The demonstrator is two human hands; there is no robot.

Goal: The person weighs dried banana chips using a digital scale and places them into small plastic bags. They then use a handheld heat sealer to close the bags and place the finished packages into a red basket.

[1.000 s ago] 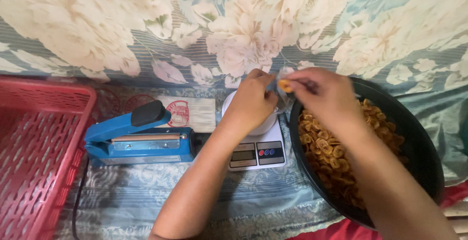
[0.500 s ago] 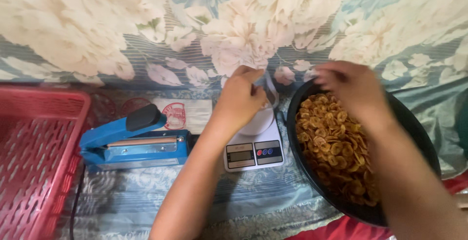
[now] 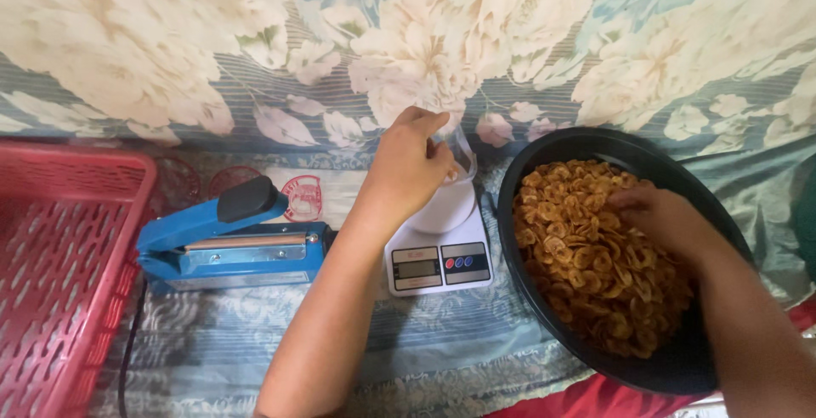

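I see golden-brown chips in a black bowl, a white scale with red and blue buttons, a blue sealer with a black handle, a red basket, and a cream-and-blue floral cloth.

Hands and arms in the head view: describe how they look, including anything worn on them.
Both the left hand and the right hand are bare, with no gloves. No ring, watch or bracelet shows on either. The left forearm and the right forearm are uncovered as far as the frame's lower edge, with no sleeve in view. The fingernails look short and unpainted, though the detail is small.
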